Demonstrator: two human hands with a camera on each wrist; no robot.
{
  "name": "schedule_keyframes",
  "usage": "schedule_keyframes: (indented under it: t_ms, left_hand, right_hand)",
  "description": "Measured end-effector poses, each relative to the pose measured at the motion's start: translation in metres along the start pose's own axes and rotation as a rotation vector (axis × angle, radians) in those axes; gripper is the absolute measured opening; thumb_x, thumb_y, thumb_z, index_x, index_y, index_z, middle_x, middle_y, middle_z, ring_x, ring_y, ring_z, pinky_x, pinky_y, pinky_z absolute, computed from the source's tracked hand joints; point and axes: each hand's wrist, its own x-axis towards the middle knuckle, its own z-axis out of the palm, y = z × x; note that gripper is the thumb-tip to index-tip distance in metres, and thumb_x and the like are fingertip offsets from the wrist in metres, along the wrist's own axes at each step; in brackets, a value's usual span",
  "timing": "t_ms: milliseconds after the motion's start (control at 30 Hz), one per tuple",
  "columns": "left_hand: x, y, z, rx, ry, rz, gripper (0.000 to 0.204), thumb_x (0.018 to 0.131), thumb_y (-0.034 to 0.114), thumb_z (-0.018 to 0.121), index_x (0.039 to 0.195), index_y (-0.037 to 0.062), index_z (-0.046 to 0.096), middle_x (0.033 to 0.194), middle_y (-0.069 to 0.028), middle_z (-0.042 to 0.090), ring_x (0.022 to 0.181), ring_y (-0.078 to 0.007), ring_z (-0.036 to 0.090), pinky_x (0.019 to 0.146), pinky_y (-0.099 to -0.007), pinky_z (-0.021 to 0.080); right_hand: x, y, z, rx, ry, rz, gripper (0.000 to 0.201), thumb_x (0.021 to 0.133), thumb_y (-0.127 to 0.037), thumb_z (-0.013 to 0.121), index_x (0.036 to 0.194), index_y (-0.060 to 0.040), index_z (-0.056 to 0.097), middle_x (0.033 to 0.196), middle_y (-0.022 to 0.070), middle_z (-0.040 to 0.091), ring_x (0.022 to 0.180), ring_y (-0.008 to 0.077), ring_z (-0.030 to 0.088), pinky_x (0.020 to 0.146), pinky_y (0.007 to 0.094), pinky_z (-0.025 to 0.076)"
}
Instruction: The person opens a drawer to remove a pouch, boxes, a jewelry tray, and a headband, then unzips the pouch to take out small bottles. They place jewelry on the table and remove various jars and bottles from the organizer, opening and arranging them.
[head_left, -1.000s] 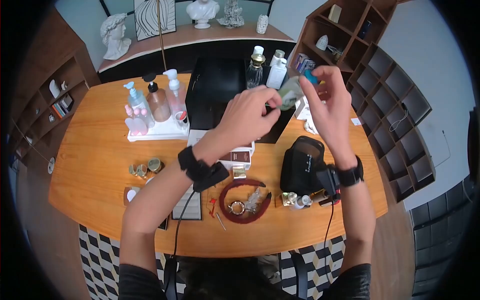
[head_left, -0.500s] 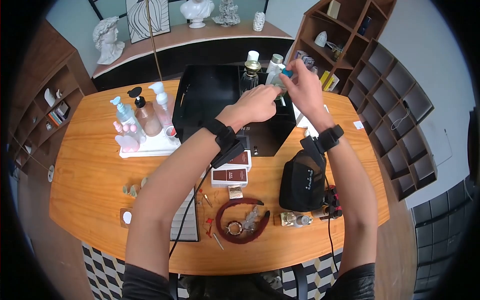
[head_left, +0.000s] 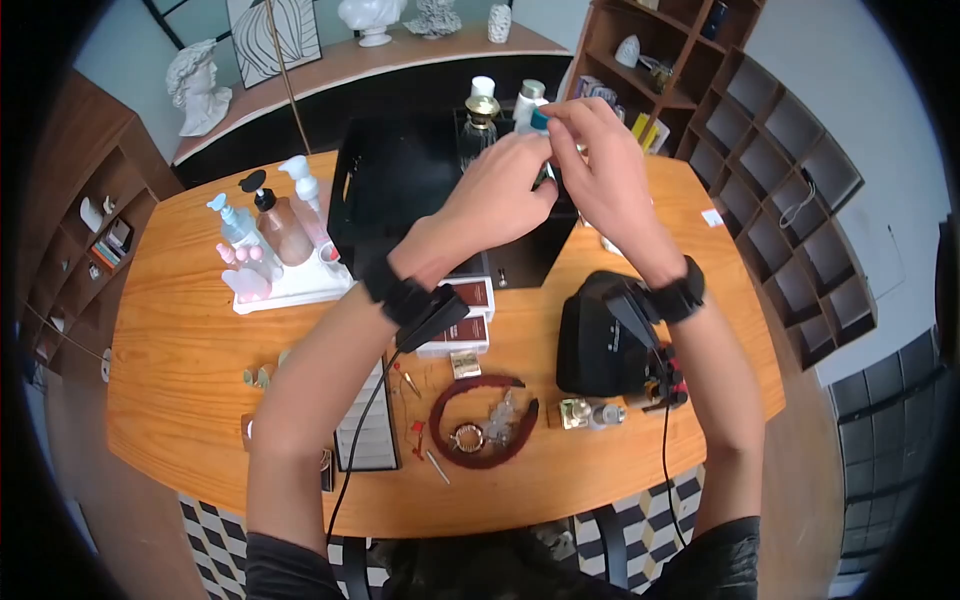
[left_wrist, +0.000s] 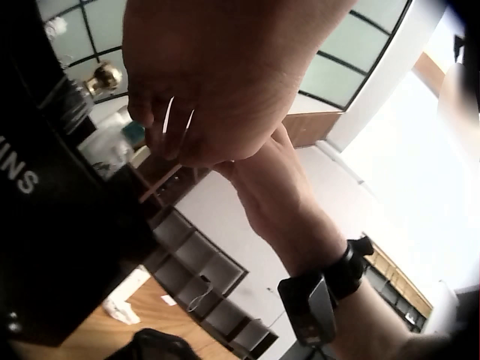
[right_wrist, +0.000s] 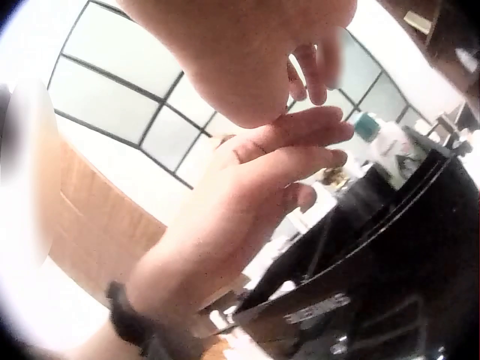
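A small clear bottle with a teal cap (right_wrist: pixel 391 152) stands in the right-hand compartment of a black box (head_left: pixel 395 180), mostly hidden by my hands in the head view. My left hand (head_left: pixel 503 188) is over the box's front right part, fingers relaxed, fingertips near the cap. Close beside it, my right hand (head_left: pixel 605 165) has its fingers loosely bent at the teal cap (head_left: pixel 540 119). In the right wrist view both hands' fingers are apart from the bottle. A dark glass bottle with a gold cap (head_left: pixel 479 128) and several white bottles share that compartment.
Pump bottles (head_left: pixel 285 225) stand on a white tray (head_left: pixel 290 295) at left. In front lie brown-and-white boxes (head_left: pixel 452 333), a dark red headband (head_left: pixel 437 415), a grey jewellery tray (head_left: pixel 367 435) and small bottles (head_left: pixel 590 413). A black pouch (head_left: pixel 600 345) sits at right.
The teal-capped bottle, held tilted in both hands earlier, has gone down into the box's right compartment. The fingers have since come off it, and both hands remain above the box.
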Motion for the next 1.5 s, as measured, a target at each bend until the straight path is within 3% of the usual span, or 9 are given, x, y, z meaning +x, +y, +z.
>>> schedule_keyframes:
  t_ms: [133,200,333,533,600,867,1133,1333,1500]
  left_hand:
    - [-0.063,0.075,-0.033,-0.222,-0.058,-0.038,0.030,0.089,0.014,0.074,0.115,0.0001,0.069,0.114,-0.0221,0.073,0.103,-0.0413,0.072,0.088,-0.0461,0.058]
    - [-0.116,0.101,-0.024,-0.341,-0.004,0.130,0.014,0.086,0.012,0.072,0.098,0.0061,0.067,0.088,-0.0191,0.070,0.085,-0.0443,0.070,0.074,-0.0511,0.057]
    - [-0.219,0.150,0.005,-0.478,-0.088,0.210,0.022,0.081,0.014,0.075,0.102,0.0120,0.070,0.093,-0.0101,0.072,0.086,-0.0363,0.073,0.076,-0.0467,0.060]
    - [-0.346,0.160,0.075,-0.512,-0.295,-0.317,0.016,0.083,0.008,0.073,0.098,0.0047,0.073,0.091,-0.0157,0.073,0.089,-0.0389,0.072,0.074,-0.0453,0.058]
    - [-0.353,0.161,0.093,-0.573,-0.240,-0.482,0.014,0.084,0.006,0.072,0.097,0.0018,0.073,0.091,-0.0179,0.075,0.089,-0.0409,0.073,0.074,-0.0461,0.057]
    - [-0.362,0.161,0.098,-0.511,-0.284,-0.477,0.019,0.083,0.006,0.078,0.098,0.0011,0.068,0.088,-0.0136,0.074,0.084,-0.0287,0.075,0.074,-0.0397,0.057]
    - [-0.279,0.151,0.086,-0.327,-0.082,-0.431,0.043,0.087,0.012,0.085,0.123,0.0044,0.065,0.096,-0.0088,0.068,0.071,-0.0203,0.067,0.065,-0.0328,0.053]
    - [-0.216,0.135,0.104,-0.152,-0.192,-0.278,0.067,0.085,0.020,0.089,0.142,0.0048,0.056,0.117,-0.0161,0.066,0.082,-0.0240,0.069,0.070,-0.0362,0.055]
    - [-0.221,0.121,0.123,-0.098,-0.223,-0.274,0.061,0.083,0.024,0.090,0.134,0.0070,0.061,0.114,-0.0167,0.072,0.092,-0.0331,0.073,0.077,-0.0434,0.057]
  right_hand:
    - [-0.056,-0.080,-0.058,0.218,-0.092,-0.125,0.018,0.098,-0.015,0.067,0.107,0.0000,0.070,0.105,0.0175,0.071,0.102,0.0412,0.067,0.086,0.0454,0.053]
    - [-0.101,-0.104,-0.076,0.245,-0.141,-0.256,0.023,0.091,-0.017,0.074,0.108,-0.0014,0.072,0.112,0.0164,0.072,0.102,0.0369,0.067,0.086,0.0446,0.053]
    - [-0.217,-0.158,-0.088,0.335,-0.210,-0.147,0.033,0.091,-0.024,0.076,0.117,-0.0025,0.075,0.119,0.0155,0.073,0.104,0.0345,0.070,0.088,0.0438,0.054]
    - [-0.354,-0.160,-0.040,0.500,-0.259,0.187,0.027,0.096,-0.016,0.072,0.118,0.0004,0.074,0.109,0.0164,0.071,0.095,0.0337,0.068,0.083,0.0412,0.053]
    - [-0.379,-0.156,-0.028,0.637,-0.315,0.469,0.023,0.099,-0.011,0.069,0.118,0.0024,0.072,0.101,0.0166,0.069,0.089,0.0335,0.066,0.080,0.0398,0.052]
    - [-0.391,-0.155,-0.030,0.650,-0.258,0.470,0.021,0.099,-0.012,0.070,0.116,0.0015,0.072,0.090,0.0141,0.064,0.084,0.0310,0.064,0.073,0.0381,0.051]
    - [-0.383,-0.132,-0.049,0.471,-0.049,0.541,0.043,0.100,-0.007,0.073,0.139,-0.0007,0.057,0.146,0.0241,0.050,0.093,0.0264,0.072,0.080,0.0339,0.058]
    - [-0.379,-0.119,-0.060,0.412,0.019,0.521,0.039,0.098,0.002,0.069,0.136,-0.0014,0.058,0.147,0.0221,0.050,0.090,0.0184,0.069,0.074,0.0292,0.056]
    - [-0.395,-0.117,-0.063,0.410,0.065,0.620,0.037,0.098,0.004,0.068,0.133,-0.0016,0.058,0.145,0.0201,0.052,0.090,0.0153,0.067,0.073,0.0270,0.055]
